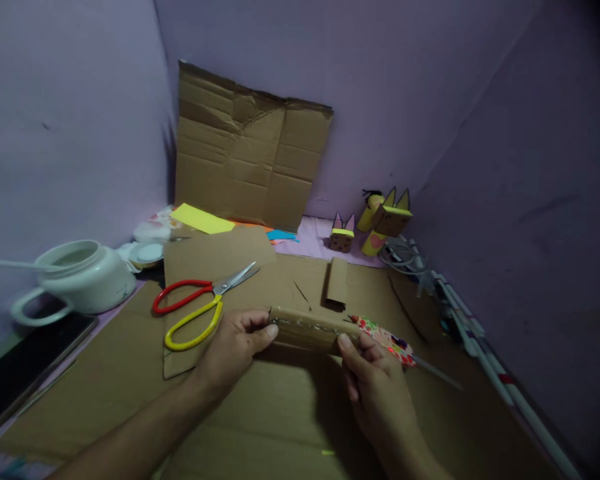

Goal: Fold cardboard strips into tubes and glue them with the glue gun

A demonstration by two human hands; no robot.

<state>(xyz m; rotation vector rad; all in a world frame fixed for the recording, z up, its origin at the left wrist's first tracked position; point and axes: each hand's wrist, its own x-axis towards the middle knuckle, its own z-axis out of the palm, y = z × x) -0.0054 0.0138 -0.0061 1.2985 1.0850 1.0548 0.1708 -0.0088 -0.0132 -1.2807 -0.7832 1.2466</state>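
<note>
Between my two hands, a cardboard tube (307,328) is held level above the cardboard sheet (260,413), with a shiny, whitish line along its upper side. My left hand (240,340) pinches its left end, thumb in front. At the right end, my right hand (373,373) grips it between thumb and fingers. Left of the tube lie scissors (215,290) with one red and one yellow handle, blades apart. Another rolled cardboard piece (337,283) rests behind the tube. Close to my right hand is a colourfully patterned glue gun or similar tool (387,340), partly hidden; its kind is unclear.
A white pot (87,277) and a dark phone-like slab (35,373) stand at left. A large cardboard panel (250,147) leans on the back wall. Small cardboard animal figures (341,237) sit at the back right. White pipes (500,373) run along the right edge.
</note>
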